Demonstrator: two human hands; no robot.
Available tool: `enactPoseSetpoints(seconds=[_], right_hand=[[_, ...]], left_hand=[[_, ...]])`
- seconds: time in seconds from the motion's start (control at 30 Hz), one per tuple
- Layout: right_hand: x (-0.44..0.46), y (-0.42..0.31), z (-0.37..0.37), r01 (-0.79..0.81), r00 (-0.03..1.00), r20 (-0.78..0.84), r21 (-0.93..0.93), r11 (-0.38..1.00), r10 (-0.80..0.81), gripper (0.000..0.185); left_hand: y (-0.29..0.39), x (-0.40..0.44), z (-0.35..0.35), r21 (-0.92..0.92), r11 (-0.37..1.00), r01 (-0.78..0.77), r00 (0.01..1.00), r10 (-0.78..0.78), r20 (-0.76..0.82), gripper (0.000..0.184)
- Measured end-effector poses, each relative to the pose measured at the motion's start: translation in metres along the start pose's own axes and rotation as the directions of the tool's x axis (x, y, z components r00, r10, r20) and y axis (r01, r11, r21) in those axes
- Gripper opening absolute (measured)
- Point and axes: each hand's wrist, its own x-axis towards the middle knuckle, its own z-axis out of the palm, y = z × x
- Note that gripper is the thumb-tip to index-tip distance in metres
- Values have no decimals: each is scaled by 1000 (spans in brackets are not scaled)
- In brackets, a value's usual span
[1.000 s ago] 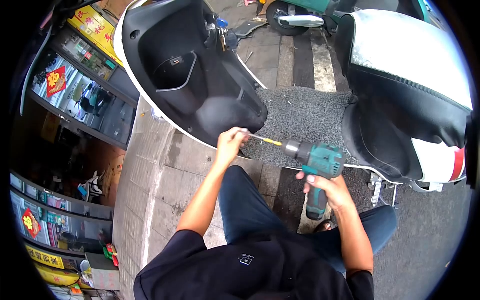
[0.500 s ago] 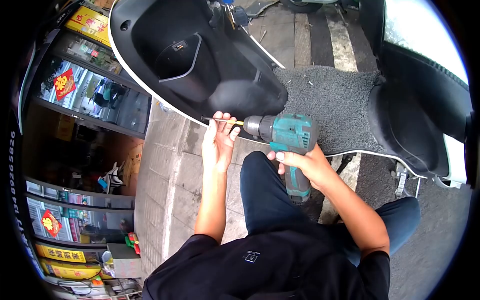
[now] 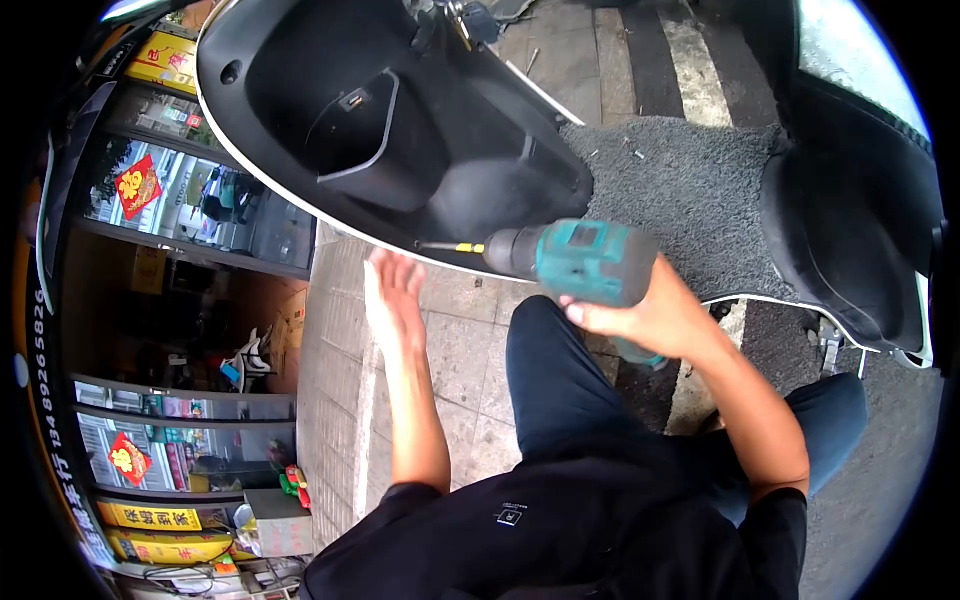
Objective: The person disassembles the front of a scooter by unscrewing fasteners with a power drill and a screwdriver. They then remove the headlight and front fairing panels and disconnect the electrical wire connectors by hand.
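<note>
My right hand point(image 3: 660, 315) is wrapped round the grip of a teal and black cordless drill point(image 3: 590, 262). From its chuck a long thin bit with a yellow band point(image 3: 460, 247) points left. The bit's tip meets the lower edge of the scooter's black inner front panel point(image 3: 480, 190), near its white trim; whether a screw sits there is too small to tell. Just below the tip my left hand point(image 3: 397, 305) is raised with its fingers stretched out, holding nothing and apart from the bit.
A grey carpet mat point(image 3: 690, 210) covers the scooter's footboard, with a small screw-like piece point(image 3: 640, 154) lying on it. The black seat base point(image 3: 850, 230) rises at the right. Paved ground point(image 3: 460, 345) lies below, and a shopfront point(image 3: 190, 320) stands at the left.
My left hand has let go of the bit and moved down and left. The drill has tilted, and the bit's tip now rests at the panel's edge.
</note>
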Motion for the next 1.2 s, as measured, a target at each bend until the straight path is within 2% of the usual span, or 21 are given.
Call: enactPoseSetpoints(seconds=[0.03, 0.07, 0.13, 0.27, 0.3, 0.33, 0.37, 0.5, 0.57, 0.7, 0.8, 0.87, 0.93, 1.0, 1.07, 1.13, 1.17, 1.2], right_hand=[[3, 4, -4, -32, 999, 7, 3, 999, 32, 45], [4, 6, -5, -71, 997, 20, 15, 997, 71, 41], [4, -2, -4, -169, 985, 51, 82, 982, 165, 35], [-2, -7, 4, -176, 984, 7, 85, 981, 176, 36], [-1, -9, 3, -204, 979, 13, 167, 965, 204, 34], [0, -10, 2, -219, 975, 16, 243, 945, 222, 32], [0, -7, 1, -201, 979, 14, 177, 963, 202, 32], [-3, -13, 0, -193, 981, 2, 182, 964, 196, 32], [-4, -5, -4, -210, 976, 15, 327, 921, 218, 35], [-10, -5, -7, -249, 966, 16, 334, 909, 259, 37], [-19, -15, -13, -294, 950, 1, 329, 898, 311, 40], [-28, -21, -18, -267, 955, -72, 205, 942, 286, 42], [-45, -26, -26, -315, 932, -109, 221, 923, 345, 45], [-67, -26, -35, -375, 893, -159, 259, 890, 422, 47], [-88, -16, -42, -400, 874, -195, 230, 887, 445, 50], [-106, -6, -42, -386, 850, -292, 224, 895, 439, 51], [-112, -3, -40, -377, 840, -321, 233, 896, 437, 50], [-118, 5, -38, -326, 843, -368, 229, 917, 392, 46]], left_hand=[[4, 12, 5, -58, 998, -5, 989, 14, 149, 67], [4, 19, 20, -94, 996, -1, 990, 14, 141, 69], [-8, 21, 38, -100, 989, -109, 980, 124, 153, 68], [-7, 20, 38, -165, 986, -10, 988, 35, 150, 66], [-8, 17, 36, -162, 987, -6, 990, 29, 136, 66], [-7, 17, 39, -158, 987, -35, 988, 58, 144, 67], [-7, 18, 41, -155, 986, -64, 984, 89, 156, 68], [-8, 17, 41, -194, 979, -60, 984, 91, 155, 68], [-9, 16, 40, -174, 983, -57, 985, 84, 152, 67], [-18, 17, 27, -154, 986, -65, 982, 90, 166, 60], [-29, -1, 18, -194, 980, 42, 988, -11, 156, 53], [-39, -37, 24, -110, 991, 76, 995, -69, 69, 46], [-56, -71, 19, -221, 915, 338, 930, -288, 229, 45], [-73, -91, 32, -267, 721, 640, 748, -504, 432, 45], [-86, -89, 56, -288, 671, 683, 711, -518, 476, 48], [-102, -73, 81, -301, 682, 667, 709, -458, 536, 35], [-114, -65, 89, -304, 678, 670, 703, -446, 554, 35], [-131, -58, 95, -253, 662, 706, 651, -466, 599, 28]])
